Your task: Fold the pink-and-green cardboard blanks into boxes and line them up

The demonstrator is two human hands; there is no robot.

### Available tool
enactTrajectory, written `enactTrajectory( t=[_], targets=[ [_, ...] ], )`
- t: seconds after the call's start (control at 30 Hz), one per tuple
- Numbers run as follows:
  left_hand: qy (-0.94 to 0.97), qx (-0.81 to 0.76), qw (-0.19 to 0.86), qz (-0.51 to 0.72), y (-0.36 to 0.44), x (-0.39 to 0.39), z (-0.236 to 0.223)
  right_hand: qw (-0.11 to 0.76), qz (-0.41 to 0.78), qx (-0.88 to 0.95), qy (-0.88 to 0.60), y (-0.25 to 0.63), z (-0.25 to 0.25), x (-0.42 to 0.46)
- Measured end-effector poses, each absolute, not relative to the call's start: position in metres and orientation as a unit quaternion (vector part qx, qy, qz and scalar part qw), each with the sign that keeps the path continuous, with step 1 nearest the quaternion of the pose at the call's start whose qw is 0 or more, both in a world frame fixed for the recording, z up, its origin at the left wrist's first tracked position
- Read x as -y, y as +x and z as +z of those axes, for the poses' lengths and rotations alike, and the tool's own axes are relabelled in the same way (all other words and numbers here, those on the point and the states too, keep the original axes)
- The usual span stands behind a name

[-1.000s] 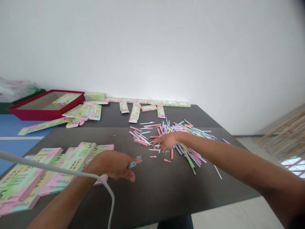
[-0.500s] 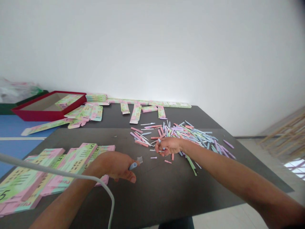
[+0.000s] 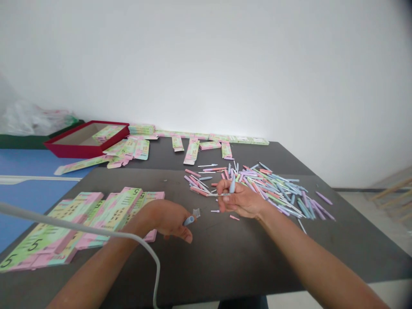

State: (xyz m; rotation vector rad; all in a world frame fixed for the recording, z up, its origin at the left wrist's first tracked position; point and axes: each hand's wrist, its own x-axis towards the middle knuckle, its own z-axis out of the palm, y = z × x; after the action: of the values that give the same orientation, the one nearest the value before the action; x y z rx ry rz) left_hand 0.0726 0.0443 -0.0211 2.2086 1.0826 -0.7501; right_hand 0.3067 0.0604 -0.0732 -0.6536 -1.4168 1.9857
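And there it was: the right hand (image 3: pixel 241 201) pinched a thin white stick (image 3: pixel 220 194) and a pale blue piece (image 3: pixel 232 186) beside the pastel plastic sticks (image 3: pixel 277 193) on the dark table (image 3: pixel 257 262), while the left hand (image 3: pixel 162 219) curled around a blue handle (image 3: pixel 189 220) near the printed cartons (image 3: pixel 112 214).

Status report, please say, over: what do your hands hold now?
Left hand: blue handle. Right hand: thin white stick. Pastel stick pile beside right hand.

Pastel plastic sticks (image 3: pixel 273 192), v. jumbled
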Motion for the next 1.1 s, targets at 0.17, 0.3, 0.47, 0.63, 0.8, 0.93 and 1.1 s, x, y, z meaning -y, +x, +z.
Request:
enactTrajectory(
  t=[0.17, 0.3, 0.47, 0.63, 0.8, 0.93, 1.1],
  targets=[
    [0.823, -0.412, 0.268, -0.286, 0.075, -0.043, -0.019, 0.37, 0.715, 0.545, -0.233, 0.29, -0.052, -0.037],
    [0.818, -0.42, 0.266, -0.289, 0.076, -0.043, -0.019, 0.415, 0.689, 0.551, -0.221, 0.278, -0.044, -0.024],
    [0.817, -0.418, 0.27, -0.293, 0.077, -0.041, -0.017, 0.445, 0.685, 0.544, -0.191, 0.27, -0.047, -0.022],
    [0.818, -0.415, 0.265, -0.298, 0.078, -0.04, -0.014, 0.441, 0.67, 0.556, -0.215, 0.266, -0.055, -0.022],
    [0.82, -0.415, 0.269, -0.29, 0.077, -0.041, -0.014, 0.47, 0.656, 0.547, -0.222, 0.271, -0.052, -0.018],
    [0.818, -0.418, 0.27, -0.287, 0.076, -0.041, -0.013, 0.476, 0.655, 0.545, -0.216, 0.276, -0.047, -0.012],
    [0.814, -0.421, 0.27, -0.294, 0.077, -0.04, -0.013, 0.457, 0.653, 0.557, -0.235, 0.275, -0.051, -0.011]
  ],
)
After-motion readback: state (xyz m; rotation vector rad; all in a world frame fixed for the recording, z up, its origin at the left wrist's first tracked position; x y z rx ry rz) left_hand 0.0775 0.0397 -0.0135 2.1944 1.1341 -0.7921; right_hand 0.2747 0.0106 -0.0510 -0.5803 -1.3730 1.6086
